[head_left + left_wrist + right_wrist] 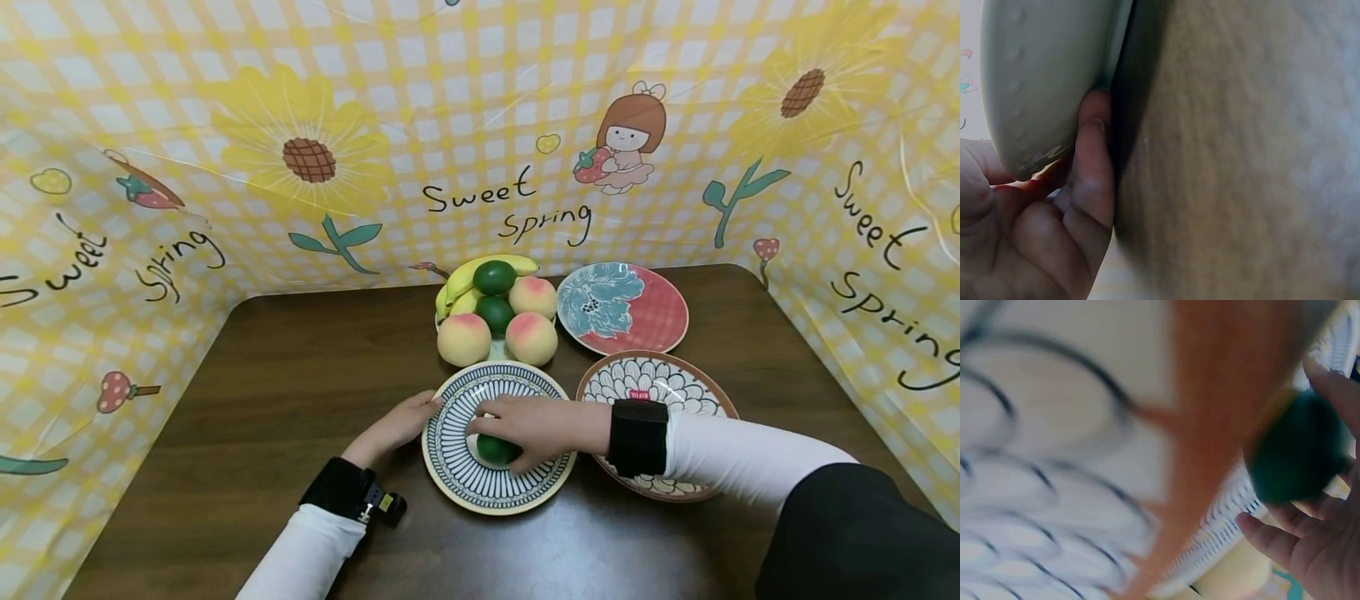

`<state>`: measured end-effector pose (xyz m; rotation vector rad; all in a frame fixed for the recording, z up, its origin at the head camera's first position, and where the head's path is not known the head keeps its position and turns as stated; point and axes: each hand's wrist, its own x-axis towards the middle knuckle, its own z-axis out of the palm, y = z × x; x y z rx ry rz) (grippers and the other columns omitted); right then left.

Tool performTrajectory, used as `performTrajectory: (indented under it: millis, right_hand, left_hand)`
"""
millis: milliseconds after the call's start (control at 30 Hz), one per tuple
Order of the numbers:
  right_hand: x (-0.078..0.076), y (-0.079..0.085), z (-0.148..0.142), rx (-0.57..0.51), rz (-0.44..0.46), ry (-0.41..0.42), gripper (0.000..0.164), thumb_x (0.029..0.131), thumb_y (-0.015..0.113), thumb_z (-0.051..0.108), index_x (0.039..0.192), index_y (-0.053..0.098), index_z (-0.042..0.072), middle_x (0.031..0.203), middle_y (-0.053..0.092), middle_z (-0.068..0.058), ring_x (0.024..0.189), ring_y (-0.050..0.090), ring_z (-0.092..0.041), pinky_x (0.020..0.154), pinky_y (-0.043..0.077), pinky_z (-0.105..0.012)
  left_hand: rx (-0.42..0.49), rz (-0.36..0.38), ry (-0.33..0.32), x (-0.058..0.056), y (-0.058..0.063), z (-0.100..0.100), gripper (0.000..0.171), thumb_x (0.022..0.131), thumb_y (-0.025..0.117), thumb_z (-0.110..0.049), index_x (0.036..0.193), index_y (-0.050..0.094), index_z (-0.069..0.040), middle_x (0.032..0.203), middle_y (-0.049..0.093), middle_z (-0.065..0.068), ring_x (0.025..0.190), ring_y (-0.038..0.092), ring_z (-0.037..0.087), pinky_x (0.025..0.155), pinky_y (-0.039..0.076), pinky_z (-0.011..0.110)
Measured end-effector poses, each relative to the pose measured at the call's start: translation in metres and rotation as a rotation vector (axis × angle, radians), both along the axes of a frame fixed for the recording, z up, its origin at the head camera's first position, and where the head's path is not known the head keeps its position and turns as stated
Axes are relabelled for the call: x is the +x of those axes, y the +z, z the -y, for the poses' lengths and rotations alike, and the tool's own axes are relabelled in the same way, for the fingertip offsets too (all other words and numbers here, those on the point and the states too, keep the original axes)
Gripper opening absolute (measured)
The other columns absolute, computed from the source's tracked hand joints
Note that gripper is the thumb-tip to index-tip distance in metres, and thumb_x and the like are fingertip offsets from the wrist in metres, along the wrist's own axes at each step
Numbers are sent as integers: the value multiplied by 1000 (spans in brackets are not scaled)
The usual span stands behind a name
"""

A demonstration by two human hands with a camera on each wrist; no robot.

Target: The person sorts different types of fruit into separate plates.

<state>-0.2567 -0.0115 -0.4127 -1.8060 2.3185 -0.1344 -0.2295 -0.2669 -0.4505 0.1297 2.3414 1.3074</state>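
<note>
A round plate [459, 487] with a dark radiating pattern lies in front of the person in the head view. At its left edge the left hand [401, 418] pinches the rim; the left wrist view shows fingers [1092, 169] under the plate's pale underside [1047, 75]. Over the plate's middle, the right hand [528, 423] grips a smooth, dark green oval fruit [497, 451], partly covered by the fingers in the head view. In the right wrist view, the thumb and fingers curve around this green fruit [1297, 450], with the patterned plate behind it.
Beyond the plate sit bananas [459, 282], several peaches [463, 340] and two more green fruits [495, 277], grouped together. A brown-rimmed flower plate [600, 379] lies under the right forearm. Behind it is a red and blue plate [652, 308]. A yellow checked cloth [420, 100] hangs around the wooden table [300, 358].
</note>
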Motion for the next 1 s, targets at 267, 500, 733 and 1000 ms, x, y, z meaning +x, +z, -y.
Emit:
performTrajectory:
  millis: [267,500,733,1000]
  right_hand:
    - [-27,57,7,-55,35,-135,86,81,87,40,152,46,15,153,46,-15,139,49,-31,114,46,-44]
    - [-79,96,6,-228,10,-287,86,82,86,34,153,44,10,153,46,-19,140,47,-36,116,43,-51]
    - [-126,108,16,-272,57,-458,75,91,76,23,155,40,10,157,38,-20,146,37,-38,120,35,-52]
    - [-152,86,35,-197,91,-550,75,91,74,20,157,38,15,161,32,-20,152,27,-40,120,36,-52]
  left_hand:
    - [10,-5,37,-1,-5,0,33,110,34,-16,122,54,7,95,64,8,79,57,6,80,45,25]
    - [-17,1,42,0,-1,-2,33,110,35,-18,122,55,6,94,63,8,81,57,8,83,44,26]
    - [-85,18,75,0,5,-5,36,110,34,-19,128,55,5,93,63,9,84,59,13,84,43,27]
    - [-111,36,115,2,4,-11,39,110,35,-21,132,55,4,97,65,10,90,60,15,89,44,29]
